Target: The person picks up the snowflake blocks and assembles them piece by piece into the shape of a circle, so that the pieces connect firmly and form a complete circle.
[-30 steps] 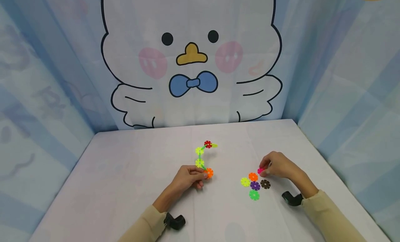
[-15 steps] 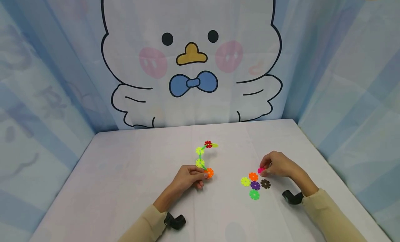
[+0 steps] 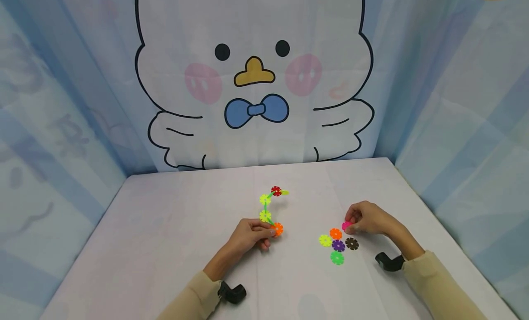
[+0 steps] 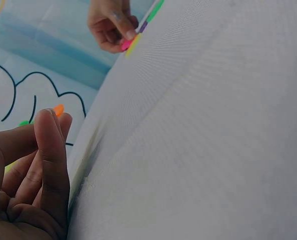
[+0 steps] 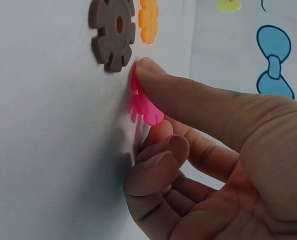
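In the head view my left hand [image 3: 249, 235] pinches an orange notched plastic disc [image 3: 278, 229], the near end of a chain of linked snowflake discs. Two yellow discs [image 3: 265, 216], green connecting ones seen edge-on and a red disc [image 3: 276, 191] follow it away from me, with a yellow one at the far tip. My right hand [image 3: 369, 217] has thumb and fingers on a pink disc [image 5: 146, 105], which the right wrist view shows tilted up from the table between them. A brown disc [image 5: 116, 32] lies flat just beyond the thumb.
Loose discs lie left of my right hand: orange [image 3: 335, 234], yellow [image 3: 325, 240], purple [image 3: 338, 245] and green [image 3: 337, 258]. A white cloth covers the table [image 3: 173, 219]. Behind it hangs a curtain [image 3: 256, 141] with a cartoon bird; blue curtains flank both sides.
My right hand and the pink disc have shifted very slightly to the right. The left hand keeps its hold on the chain, and the loose discs lie as before.
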`<action>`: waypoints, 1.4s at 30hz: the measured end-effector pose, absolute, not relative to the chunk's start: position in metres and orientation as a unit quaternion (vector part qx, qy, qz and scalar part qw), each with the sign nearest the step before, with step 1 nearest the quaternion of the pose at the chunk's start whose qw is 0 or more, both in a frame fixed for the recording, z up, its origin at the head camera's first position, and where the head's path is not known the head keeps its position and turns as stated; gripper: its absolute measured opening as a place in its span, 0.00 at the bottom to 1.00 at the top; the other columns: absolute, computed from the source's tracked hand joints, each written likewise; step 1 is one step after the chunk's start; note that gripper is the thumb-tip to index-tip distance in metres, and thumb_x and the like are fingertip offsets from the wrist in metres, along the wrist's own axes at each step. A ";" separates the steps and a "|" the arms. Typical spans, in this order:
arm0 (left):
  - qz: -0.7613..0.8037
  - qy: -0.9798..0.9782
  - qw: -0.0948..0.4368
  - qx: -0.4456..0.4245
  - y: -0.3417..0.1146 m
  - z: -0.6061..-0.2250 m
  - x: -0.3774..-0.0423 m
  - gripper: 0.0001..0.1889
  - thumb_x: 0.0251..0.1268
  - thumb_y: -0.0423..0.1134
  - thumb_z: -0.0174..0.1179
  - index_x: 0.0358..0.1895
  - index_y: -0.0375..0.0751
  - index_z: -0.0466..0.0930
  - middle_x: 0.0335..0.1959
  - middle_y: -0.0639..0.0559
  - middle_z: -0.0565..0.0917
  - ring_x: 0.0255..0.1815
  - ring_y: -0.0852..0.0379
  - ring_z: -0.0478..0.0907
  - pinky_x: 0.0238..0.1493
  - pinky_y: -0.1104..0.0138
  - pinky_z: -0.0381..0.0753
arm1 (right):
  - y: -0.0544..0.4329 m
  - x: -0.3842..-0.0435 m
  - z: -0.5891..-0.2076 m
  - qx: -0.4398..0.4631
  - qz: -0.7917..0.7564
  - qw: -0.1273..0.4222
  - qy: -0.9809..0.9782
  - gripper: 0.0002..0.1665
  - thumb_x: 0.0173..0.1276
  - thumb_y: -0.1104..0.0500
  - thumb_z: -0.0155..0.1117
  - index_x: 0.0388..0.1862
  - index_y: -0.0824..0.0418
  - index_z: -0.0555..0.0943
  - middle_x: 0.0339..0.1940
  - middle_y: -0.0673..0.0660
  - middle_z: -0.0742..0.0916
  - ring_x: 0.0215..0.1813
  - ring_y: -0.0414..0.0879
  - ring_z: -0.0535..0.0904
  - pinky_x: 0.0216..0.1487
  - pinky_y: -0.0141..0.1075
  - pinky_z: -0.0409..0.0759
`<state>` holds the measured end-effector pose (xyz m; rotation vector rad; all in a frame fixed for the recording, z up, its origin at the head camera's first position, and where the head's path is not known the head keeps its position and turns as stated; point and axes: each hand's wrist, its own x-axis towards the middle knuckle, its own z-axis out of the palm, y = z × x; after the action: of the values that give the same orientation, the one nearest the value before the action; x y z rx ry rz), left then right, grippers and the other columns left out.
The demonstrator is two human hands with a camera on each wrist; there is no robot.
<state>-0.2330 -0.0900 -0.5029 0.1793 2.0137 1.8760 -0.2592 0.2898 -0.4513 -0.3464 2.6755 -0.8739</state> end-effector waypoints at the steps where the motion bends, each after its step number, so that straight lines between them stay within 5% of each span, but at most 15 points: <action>1: 0.667 0.717 0.190 0.064 -0.090 -0.503 -0.233 0.16 0.69 0.35 0.71 0.52 0.26 0.84 0.33 0.44 0.93 0.21 0.64 0.82 0.30 0.72 0.86 | 0.290 -0.259 -0.452 -0.119 -0.306 0.151 0.932 0.15 0.59 0.61 0.83 0.39 0.65 0.85 0.31 0.54 0.84 0.37 0.47 0.77 0.38 0.34 0.77; 24: 0.670 0.713 0.197 0.056 -0.089 -0.504 -0.235 0.16 0.69 0.36 0.72 0.52 0.28 0.85 0.36 0.43 0.94 0.22 0.64 0.82 0.31 0.71 0.87 | 0.284 -0.258 -0.440 -0.147 -0.302 0.149 0.930 0.06 0.67 0.59 0.77 0.40 0.61 0.91 0.32 0.51 0.90 0.37 0.46 0.78 0.38 0.36 0.79; 42: 0.670 0.713 0.203 0.049 -0.090 -0.504 -0.236 0.16 0.68 0.37 0.73 0.52 0.29 0.86 0.36 0.44 0.94 0.22 0.64 0.82 0.30 0.71 0.86 | 0.215 -0.263 -0.453 -0.187 -0.370 0.132 0.900 0.04 0.67 0.58 0.78 0.38 0.56 0.90 0.34 0.50 0.91 0.33 0.44 0.80 0.36 0.30 0.82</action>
<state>-0.2359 -0.0897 -0.5036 0.1362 1.9891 1.8684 -0.2633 0.2147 -0.4530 -0.5437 2.6126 -1.0724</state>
